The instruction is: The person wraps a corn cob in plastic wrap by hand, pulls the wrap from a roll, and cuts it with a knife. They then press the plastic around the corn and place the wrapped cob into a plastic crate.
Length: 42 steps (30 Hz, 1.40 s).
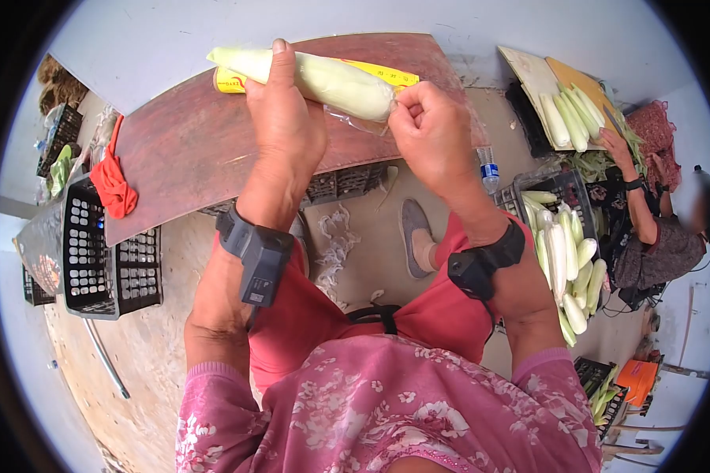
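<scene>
My left hand (285, 110) is wrapped around a long pale green vegetable (335, 83), its thumb lying across the top. The vegetable is held over the near side of the table and tapers toward the left. At its blunt right end my right hand (430, 118) is closed in a pinch on clear plastic film (355, 122), which shows below that end. Behind the vegetable lies a yellow printed roll (379, 72), partly covered by it and by my left hand.
The reddish-brown table (181, 158) has a red cloth (114, 181) on its left edge. Black crates (138, 272) stand at left. On the right are a water bottle (489, 169), a crateful of pale vegetables (560, 252), and a co-worker (655, 244) reaching to more on a board.
</scene>
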Tool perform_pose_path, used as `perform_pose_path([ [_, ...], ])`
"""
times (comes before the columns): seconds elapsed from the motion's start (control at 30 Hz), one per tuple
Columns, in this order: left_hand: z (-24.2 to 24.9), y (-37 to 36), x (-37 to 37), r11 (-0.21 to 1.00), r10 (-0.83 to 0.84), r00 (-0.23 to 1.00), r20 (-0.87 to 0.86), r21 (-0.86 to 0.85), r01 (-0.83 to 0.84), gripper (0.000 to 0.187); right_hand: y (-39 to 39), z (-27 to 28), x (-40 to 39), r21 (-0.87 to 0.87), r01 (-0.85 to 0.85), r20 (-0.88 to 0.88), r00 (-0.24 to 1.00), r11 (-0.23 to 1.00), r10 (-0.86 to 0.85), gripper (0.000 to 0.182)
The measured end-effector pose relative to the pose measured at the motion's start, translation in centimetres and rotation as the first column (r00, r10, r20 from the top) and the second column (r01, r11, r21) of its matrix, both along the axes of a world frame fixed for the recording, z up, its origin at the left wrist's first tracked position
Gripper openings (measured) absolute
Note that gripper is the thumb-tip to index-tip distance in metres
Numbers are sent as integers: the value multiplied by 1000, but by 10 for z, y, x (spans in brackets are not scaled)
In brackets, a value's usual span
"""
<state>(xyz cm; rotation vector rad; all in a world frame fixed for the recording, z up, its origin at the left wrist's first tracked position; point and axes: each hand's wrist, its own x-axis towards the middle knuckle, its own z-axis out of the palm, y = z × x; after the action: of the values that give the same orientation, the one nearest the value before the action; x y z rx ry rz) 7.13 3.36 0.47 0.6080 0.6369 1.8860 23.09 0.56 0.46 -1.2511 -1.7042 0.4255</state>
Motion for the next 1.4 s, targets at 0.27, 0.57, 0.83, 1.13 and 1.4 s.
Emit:
perform_pose_path([
  [0.27, 1, 2, -10, 990, -95, 990, 108, -96, 106, 33, 10, 1, 18, -344, -272, -367, 920, 899, 138, 13],
  [0.57, -3, 4, -7, 997, -68, 997, 27, -24, 69, 33, 5, 10, 16, -420, -343, -508, 856, 840, 95, 21],
  [0.83, -2, 0, -1, 995, -54, 999, -1, -88, 54, 32, 12, -20, 7, -219, -188, -332, 937, 957, 108, 20],
  [1.13, -4, 8, -16, 959, -128, 924, 359, -192, 208, 37, 15, -10, 25, -358, -288, -566, 823, 888, 39, 10],
  [1.4, 1, -1, -3, 958, -165, 954, 252, -188, 215, 36, -4, -5, 6, 199, -148, -134, 975, 969, 176, 9],
])
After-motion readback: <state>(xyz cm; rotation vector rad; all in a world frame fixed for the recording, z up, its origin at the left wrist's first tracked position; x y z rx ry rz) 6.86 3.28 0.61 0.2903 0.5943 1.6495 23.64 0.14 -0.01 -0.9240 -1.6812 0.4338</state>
